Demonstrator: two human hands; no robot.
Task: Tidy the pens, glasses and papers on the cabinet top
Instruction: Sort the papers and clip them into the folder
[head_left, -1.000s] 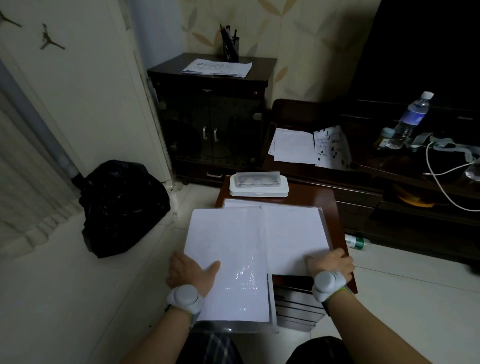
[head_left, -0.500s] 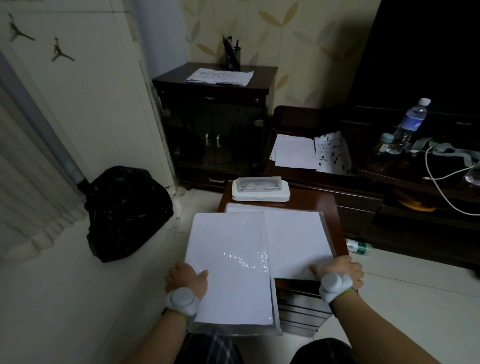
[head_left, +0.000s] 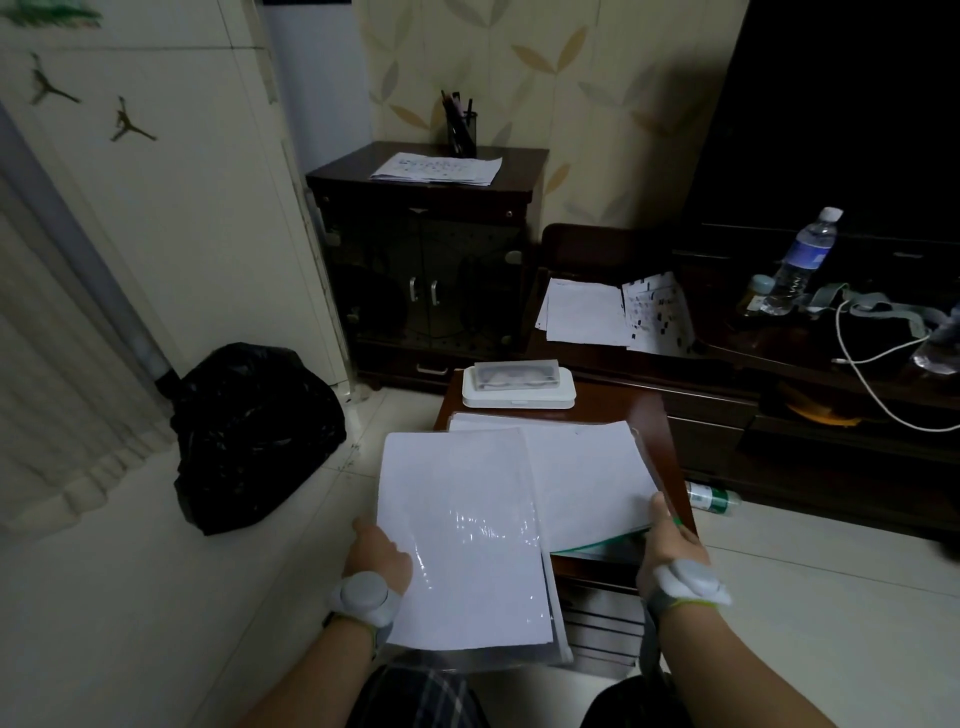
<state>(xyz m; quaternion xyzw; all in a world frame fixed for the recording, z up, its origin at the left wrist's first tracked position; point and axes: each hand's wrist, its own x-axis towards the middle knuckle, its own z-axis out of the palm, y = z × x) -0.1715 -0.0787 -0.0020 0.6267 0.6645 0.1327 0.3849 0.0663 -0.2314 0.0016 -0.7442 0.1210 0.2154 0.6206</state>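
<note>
Left grip pinching the folder, right grip pinching the papers; slide them together squarely, edges aligned

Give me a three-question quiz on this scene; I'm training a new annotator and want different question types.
1. True or false: the white glasses case lies on the floor.
2. Which hand holds the paper stack with the green edge? A) left hand B) right hand
3. Fill in: the pen holder stands on the dark ____ by the wall.

Key: 1 false; 2 B; 3 cabinet.
</note>
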